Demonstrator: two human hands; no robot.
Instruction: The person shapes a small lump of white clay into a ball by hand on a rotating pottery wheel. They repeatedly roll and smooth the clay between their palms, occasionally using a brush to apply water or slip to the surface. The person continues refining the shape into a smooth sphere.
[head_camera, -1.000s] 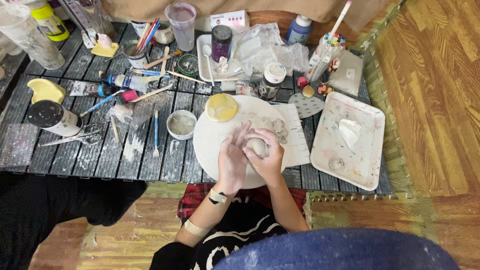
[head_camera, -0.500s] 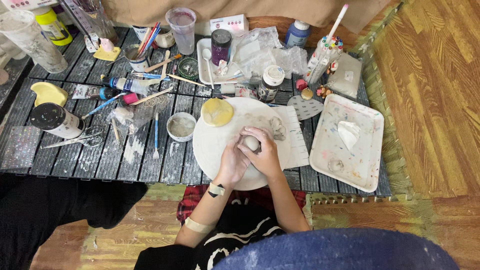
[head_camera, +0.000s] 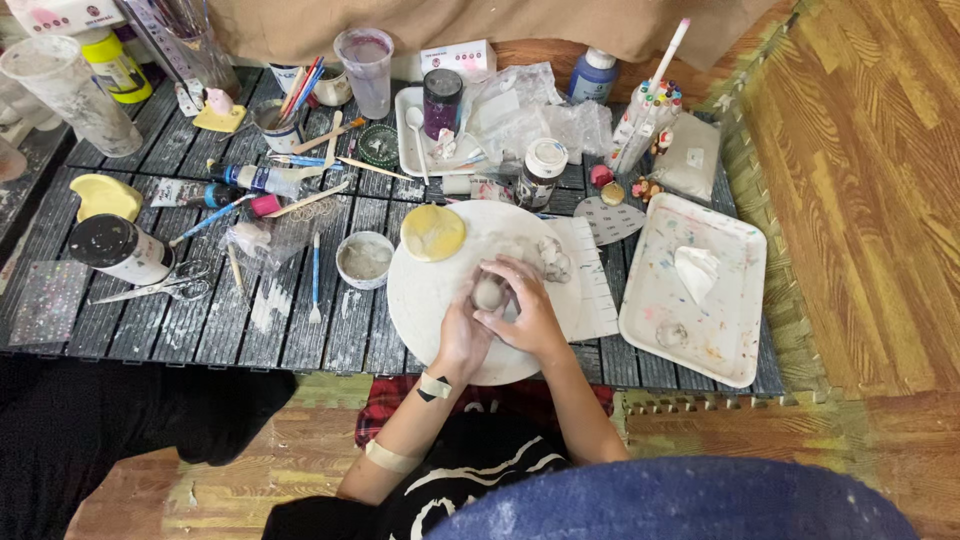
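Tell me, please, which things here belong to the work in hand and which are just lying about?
In use: left hand and right hand cupping a clay ball over the round white board.

Lying about: yellow disc, small bowl, scissors, white tray, blue bottle.

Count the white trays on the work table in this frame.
2. One large white tray lies right of the round board, holding a crumpled tissue. A smaller white tray sits at the back, partly covered by a dark jar and plastic bags; others may be hidden.
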